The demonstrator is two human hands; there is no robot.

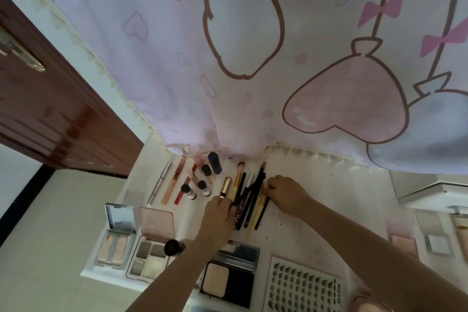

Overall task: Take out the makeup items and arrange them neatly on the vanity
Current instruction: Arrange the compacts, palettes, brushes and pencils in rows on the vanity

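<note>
White table carries our rows of makeup. Our left hand and right hand press loosely curled, gripping nothing we can see, against either side of the brush bundle mid-table. Bare surface lies rightward; palettes crowd the near-left edge.

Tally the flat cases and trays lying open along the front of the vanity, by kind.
Eyeshadow or highlighter palettes with lids up: 2, the silver-lidded palette and the pink-lidded palette
Black powder compact: 1, black compact
False-lash tray: 1, lash tray
Total: 4. Blurred items at the far right are not counted.
</note>
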